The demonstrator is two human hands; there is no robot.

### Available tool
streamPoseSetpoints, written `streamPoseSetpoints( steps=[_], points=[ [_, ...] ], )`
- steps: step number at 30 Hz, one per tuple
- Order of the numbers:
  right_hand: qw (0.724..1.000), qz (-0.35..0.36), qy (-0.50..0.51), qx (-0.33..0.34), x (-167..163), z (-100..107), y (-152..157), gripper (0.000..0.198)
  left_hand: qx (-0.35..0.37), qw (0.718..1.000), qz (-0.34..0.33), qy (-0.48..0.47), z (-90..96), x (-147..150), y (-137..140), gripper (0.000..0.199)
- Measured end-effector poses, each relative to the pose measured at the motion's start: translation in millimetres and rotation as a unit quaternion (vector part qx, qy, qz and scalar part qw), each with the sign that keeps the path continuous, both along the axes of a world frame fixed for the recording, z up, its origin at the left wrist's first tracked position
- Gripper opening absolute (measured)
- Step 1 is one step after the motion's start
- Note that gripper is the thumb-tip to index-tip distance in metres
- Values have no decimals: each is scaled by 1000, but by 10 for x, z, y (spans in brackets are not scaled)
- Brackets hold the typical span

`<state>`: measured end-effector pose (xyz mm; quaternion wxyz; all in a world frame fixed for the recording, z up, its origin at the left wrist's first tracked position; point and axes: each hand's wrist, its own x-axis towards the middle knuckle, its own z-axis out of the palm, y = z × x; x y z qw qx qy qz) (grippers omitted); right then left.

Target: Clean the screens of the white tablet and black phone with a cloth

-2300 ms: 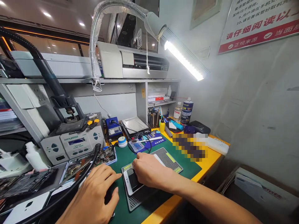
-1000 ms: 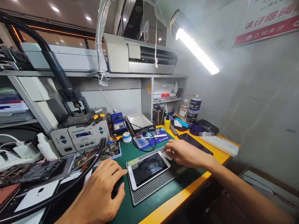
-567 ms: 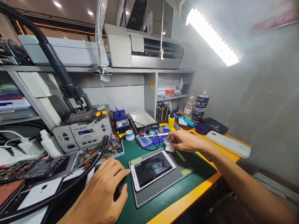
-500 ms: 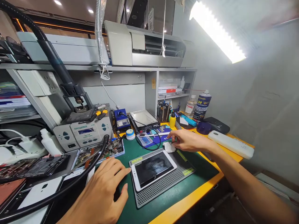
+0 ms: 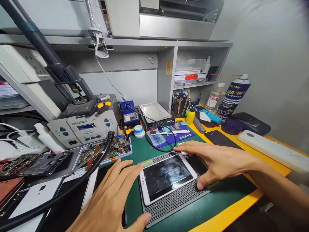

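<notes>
A white-framed phone (image 5: pixel 169 176) lies screen up on a grey perforated mat (image 5: pixel 177 197), its dark screen catching reflections. My left hand (image 5: pixel 109 193) is spread open at the phone's left end, fingertips close to its upper left corner and thumb over the mat's lower left edge. Over the mat's right side, my right hand (image 5: pixel 216 159) hovers with thumb and fingers apart, close to the phone's right end. A bit of crumpled white cloth or tissue (image 5: pixel 183 145) shows behind the right fingers, which partly hide it. Whether either hand touches the phone I cannot tell.
Behind the mat lie a white-handled brush (image 5: pixel 172 132) and a black cable. A tray of circuit boards (image 5: pixel 120 149), a thick black hose (image 5: pixel 79 185) and phone parts crowd the left. A spray can (image 5: pixel 233 96), clear bottle (image 5: pixel 214 96) and dark phone (image 5: pixel 220 138) stand or lie right.
My right hand has left the brush and cloth area and come nearer the phone, opening out. My left hand has spread wider. The view has moved closer and tipped down.
</notes>
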<state>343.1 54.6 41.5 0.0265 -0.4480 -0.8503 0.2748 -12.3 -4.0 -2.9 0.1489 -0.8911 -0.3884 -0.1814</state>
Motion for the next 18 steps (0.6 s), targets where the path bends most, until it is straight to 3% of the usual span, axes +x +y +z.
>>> streamPoseSetpoints(
  steps=[6, 9, 13, 18],
  points=[
    [997, -77, -7, -6, 143, -52, 44, 101, -43, 997, 12, -55, -173, -7, 20, 78],
    [997, -72, -3, 13, 155, -97, -3, 106, -62, 996, -1, -72, -194, -12, 55, 80],
    [998, -43, -2, 37, 149, -186, -70, 113, -87, 996, 2, -27, -144, -21, 64, 88],
    [995, -53, -20, 87, 225, -352, -58, 101, -150, 988, 42, -4, 7, 27, -12, 89]
  ],
)
